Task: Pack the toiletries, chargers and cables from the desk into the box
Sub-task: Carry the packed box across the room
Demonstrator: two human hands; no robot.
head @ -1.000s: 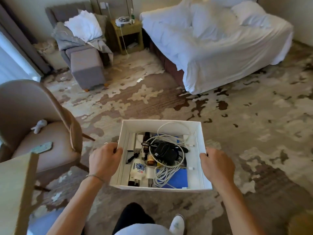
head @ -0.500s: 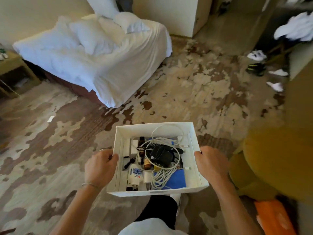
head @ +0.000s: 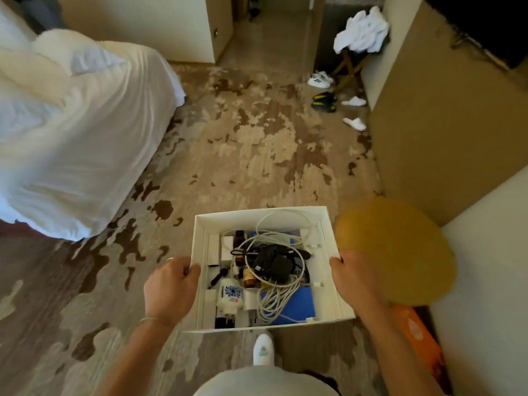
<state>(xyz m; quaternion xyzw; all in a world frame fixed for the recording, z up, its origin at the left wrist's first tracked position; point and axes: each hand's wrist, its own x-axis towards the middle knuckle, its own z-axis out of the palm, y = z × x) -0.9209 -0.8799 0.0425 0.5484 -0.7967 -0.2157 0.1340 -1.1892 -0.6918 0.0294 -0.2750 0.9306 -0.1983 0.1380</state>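
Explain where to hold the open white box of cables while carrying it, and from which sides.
Grip the white box by its two opposite side walls, as the left hand and right hand do: it is wide, open-topped and loosely filled, so level support keeps contents inside.

Patterned carpet [head: 257,155]. White-covered bed [head: 74,144] at nine o'clock; scattered shoes [head: 324,102] and slippers [head: 354,122] at one o'clock; round yellow stool [head: 400,252] at three, beside orange packet [head: 414,335].

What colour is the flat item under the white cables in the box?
Bright blue, lying flat under the coiled white cables; head view.
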